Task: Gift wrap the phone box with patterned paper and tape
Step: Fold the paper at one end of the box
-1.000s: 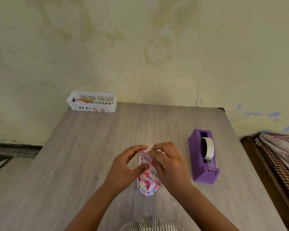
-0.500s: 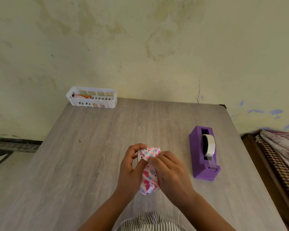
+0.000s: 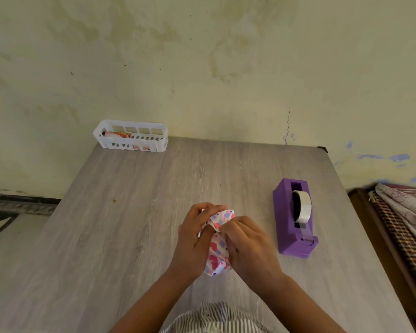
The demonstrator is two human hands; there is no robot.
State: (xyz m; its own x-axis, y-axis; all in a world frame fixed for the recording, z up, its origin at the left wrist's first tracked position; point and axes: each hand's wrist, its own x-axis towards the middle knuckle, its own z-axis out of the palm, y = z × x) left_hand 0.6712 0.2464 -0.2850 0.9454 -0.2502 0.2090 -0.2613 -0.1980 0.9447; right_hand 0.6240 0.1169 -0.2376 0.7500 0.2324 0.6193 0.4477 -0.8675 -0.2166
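Paper-wrapped phone box (image 3: 217, 251), on desk (image 3: 130, 212): your left hand (image 3: 193, 243) and right hand (image 3: 247, 246) are each keeping a pinching grip on its folded paper end.

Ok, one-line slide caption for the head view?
Both hands, left hand and right hand, fold patterned paper around the box on the table, purple tape dispenser alongside.
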